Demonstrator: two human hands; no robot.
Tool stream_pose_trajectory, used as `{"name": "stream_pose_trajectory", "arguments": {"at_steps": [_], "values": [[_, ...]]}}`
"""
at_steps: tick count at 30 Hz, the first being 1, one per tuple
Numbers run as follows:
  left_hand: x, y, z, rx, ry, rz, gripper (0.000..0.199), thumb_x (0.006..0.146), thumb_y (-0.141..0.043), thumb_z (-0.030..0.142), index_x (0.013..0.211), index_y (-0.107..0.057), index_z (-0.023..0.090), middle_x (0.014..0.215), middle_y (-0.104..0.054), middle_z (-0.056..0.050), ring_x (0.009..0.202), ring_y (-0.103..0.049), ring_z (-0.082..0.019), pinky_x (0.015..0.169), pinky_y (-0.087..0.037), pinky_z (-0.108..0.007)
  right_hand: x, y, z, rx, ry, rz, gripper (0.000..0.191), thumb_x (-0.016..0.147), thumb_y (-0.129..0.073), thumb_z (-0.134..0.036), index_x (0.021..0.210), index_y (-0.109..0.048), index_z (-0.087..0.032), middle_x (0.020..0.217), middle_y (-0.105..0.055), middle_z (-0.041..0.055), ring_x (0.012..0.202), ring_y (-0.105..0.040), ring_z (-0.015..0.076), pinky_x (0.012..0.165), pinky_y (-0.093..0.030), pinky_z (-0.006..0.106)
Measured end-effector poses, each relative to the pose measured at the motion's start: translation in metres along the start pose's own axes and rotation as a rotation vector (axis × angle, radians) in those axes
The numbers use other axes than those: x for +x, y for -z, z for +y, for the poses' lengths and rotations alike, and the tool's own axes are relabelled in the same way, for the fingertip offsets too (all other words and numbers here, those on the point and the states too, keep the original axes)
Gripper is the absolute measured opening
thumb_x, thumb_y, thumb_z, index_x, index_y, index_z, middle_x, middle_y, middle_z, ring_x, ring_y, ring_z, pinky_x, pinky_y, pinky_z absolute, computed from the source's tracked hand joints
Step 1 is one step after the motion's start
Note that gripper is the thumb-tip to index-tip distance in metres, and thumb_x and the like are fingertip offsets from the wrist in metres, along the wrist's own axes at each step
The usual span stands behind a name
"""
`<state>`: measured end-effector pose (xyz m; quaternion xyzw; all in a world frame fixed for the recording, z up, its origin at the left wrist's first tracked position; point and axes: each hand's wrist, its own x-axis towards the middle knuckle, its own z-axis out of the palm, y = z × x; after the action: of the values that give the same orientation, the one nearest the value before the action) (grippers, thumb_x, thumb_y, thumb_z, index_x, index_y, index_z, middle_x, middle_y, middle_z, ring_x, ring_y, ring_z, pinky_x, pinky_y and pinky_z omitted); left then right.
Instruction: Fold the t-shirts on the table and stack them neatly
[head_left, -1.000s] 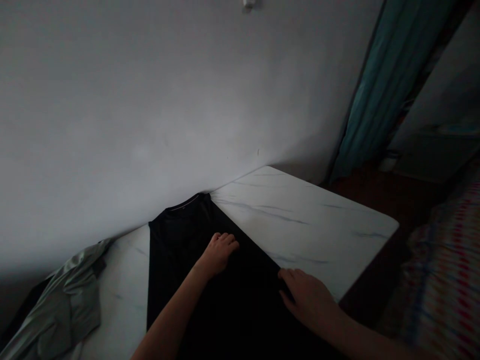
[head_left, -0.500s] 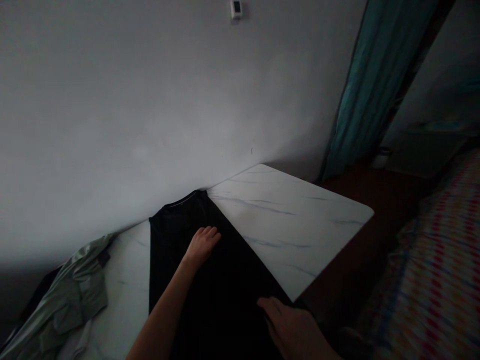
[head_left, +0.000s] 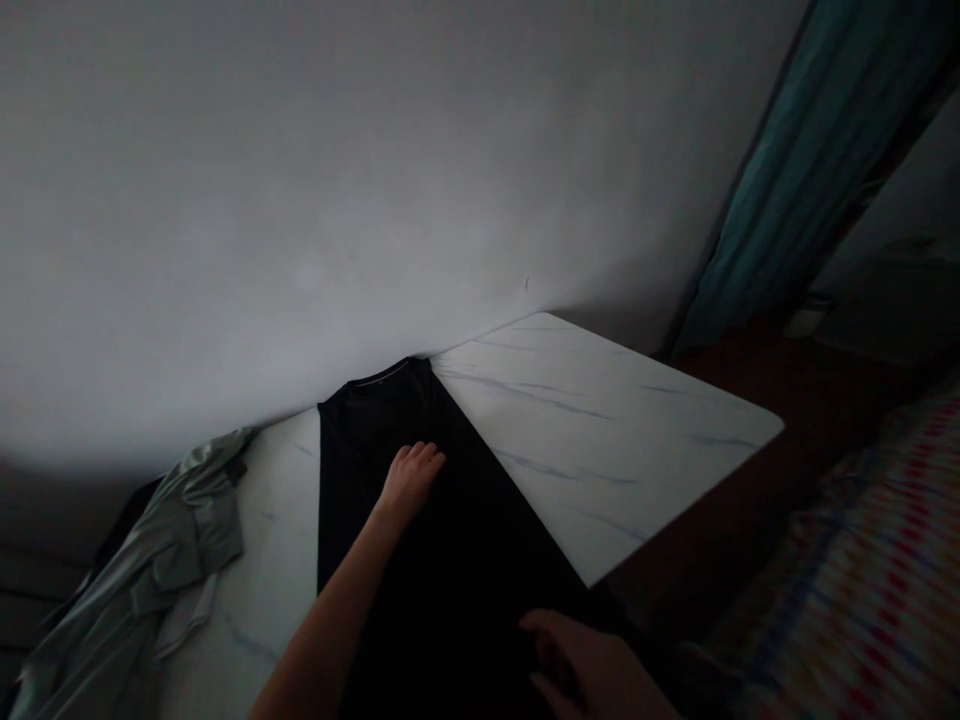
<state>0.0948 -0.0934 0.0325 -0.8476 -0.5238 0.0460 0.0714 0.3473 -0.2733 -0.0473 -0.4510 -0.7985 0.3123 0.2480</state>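
A black shirt (head_left: 465, 550) lies spread lengthwise over the white marbled table, its neckline at the wall. On the middle of its upper part rests my left hand (head_left: 410, 482), palm down, the fingers lying on the cloth and slightly bent. Nearer to me, by the shirt's right edge and the table's front edge, is my right hand (head_left: 585, 660). Its index finger and thumb stand apart, with nothing visible between them. The lower end of the shirt fades into shadow.
Crumpled grey-green clothing (head_left: 169, 550) hangs over the left part of the table (head_left: 600, 420). A grey wall (head_left: 375, 200) runs behind it. To the right are a teal curtain (head_left: 795, 190) and a checked, colourful bedcover (head_left: 877, 580).
My view has shifted, so the table and shirt sit further right in it and the small wall device is gone from sight. My right thumb and index finger have spread apart.
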Motion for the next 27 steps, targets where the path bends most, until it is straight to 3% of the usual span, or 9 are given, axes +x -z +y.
{"name": "stream_pose_trajectory", "arguments": {"at_steps": [3,6,8,10,14,16,19,23,27], "values": [[-0.014,0.007,0.020,-0.121,0.084,0.016,0.034,0.089,-0.036,0.009,0.108,-0.060,0.023,0.111,-0.061,-0.006,0.102,-0.054,-0.022,0.087,-0.042,-0.038,0.000,0.021,0.008,0.053,-0.107,0.118,0.018,0.088,-0.050,-0.030,0.101,-0.062,-0.027,0.083,-0.069,0.0015,0.068,-0.065,0.0157,0.066,-0.053,0.025],[-0.029,0.008,0.043,-0.234,0.036,-0.008,0.034,0.088,-0.041,0.011,0.115,-0.058,0.026,0.119,-0.059,-0.005,0.105,-0.054,-0.021,0.088,-0.043,-0.037,0.014,0.037,0.019,-0.063,-0.147,0.332,0.021,0.089,-0.051,-0.039,0.100,-0.062,-0.025,0.098,-0.067,0.0063,0.088,-0.064,0.0215,0.079,-0.053,0.034],[-0.035,0.006,0.054,-0.283,-0.032,-0.028,0.034,0.088,-0.044,0.011,0.114,-0.058,0.027,0.121,-0.058,-0.004,0.108,-0.053,-0.021,0.089,-0.044,-0.037,0.027,0.042,0.022,-0.153,-0.162,0.371,0.028,0.086,-0.057,-0.042,0.107,-0.060,-0.024,0.104,-0.065,0.0081,0.097,-0.062,0.0253,0.083,-0.051,0.038],[-0.039,0.003,0.061,-0.323,-0.046,-0.027,0.028,0.088,-0.047,0.015,0.111,-0.059,0.026,0.119,-0.058,-0.004,0.109,-0.053,-0.021,0.090,-0.045,-0.036,0.042,0.043,0.019,-0.199,-0.202,0.321,0.032,0.083,-0.061,-0.040,0.111,-0.058,-0.023,0.101,-0.065,0.0079,0.096,-0.061,0.0266,0.082,-0.050,0.040],[-0.047,0.002,0.070,-0.365,-0.001,-0.030,0.027,0.086,-0.057,0.025,0.113,-0.058,0.025,0.125,-0.056,-0.005,0.115,-0.050,-0.024,0.095,-0.045,-0.039,0.062,0.042,0.010,-0.111,-0.292,0.154,0.029,0.080,-0.056,-0.023,0.109,-0.054,-0.024,0.082,-0.063,0.0016,0.077,-0.061,0.0213,0.070,-0.047,0.033],[-0.053,0.003,0.074,-0.375,0.007,-0.044,0.032,0.085,-0.059,0.025,0.117,-0.056,0.026,0.130,-0.053,-0.006,0.120,-0.048,-0.025,0.098,-0.044,-0.041,0.066,0.041,0.009,0.018,-0.261,0.157,0.022,0.082,-0.050,-0.022,0.104,-0.051,-0.025,0.077,-0.060,-0.0004,0.071,-0.060,0.0189,0.068,-0.046,0.032],[-0.063,0.003,0.081,-0.387,0.017,-0.058,0.035,0.086,-0.057,0.022,0.121,-0.054,0.027,0.136,-0.051,-0.006,0.124,-0.047,-0.025,0.101,-0.043,-0.043,0.067,0.038,0.013,0.287,-0.195,0.212,0.016,0.086,-0.045,-0.034,0.099,-0.047,-0.025,0.083,-0.060,0.0009,0.079,-0.061,0.0186,0.073,-0.048,0.033],[-0.069,0.002,0.086,-0.392,0.046,-0.054,0.037,0.087,-0.053,0.018,0.123,-0.054,0.027,0.140,-0.050,-0.007,0.128,-0.045,-0.026,0.103,-0.042,-0.046,0.060,0.039,0.017,0.663,-0.316,0.092,0.047,0.076,-0.060,-0.051,0.111,-0.041,-0.025,0.095,-0.064,0.0021,0.082,-0.065,0.0192,0.072,-0.052,0.033],[-0.081,0.001,0.096,-0.388,0.048,-0.054,0.038,0.087,-0.053,0.015,0.124,-0.055,0.026,0.140,-0.050,-0.007,0.129,-0.045,-0.027,0.105,-0.041,-0.048,0.037,0.045,0.016,0.798,-0.426,-0.089,0.064,0.067,-0.073,-0.048,0.117,-0.042,-0.023,0.097,-0.069,0.0051,0.084,-0.068,0.0233,0.072,-0.054,0.036]]}}
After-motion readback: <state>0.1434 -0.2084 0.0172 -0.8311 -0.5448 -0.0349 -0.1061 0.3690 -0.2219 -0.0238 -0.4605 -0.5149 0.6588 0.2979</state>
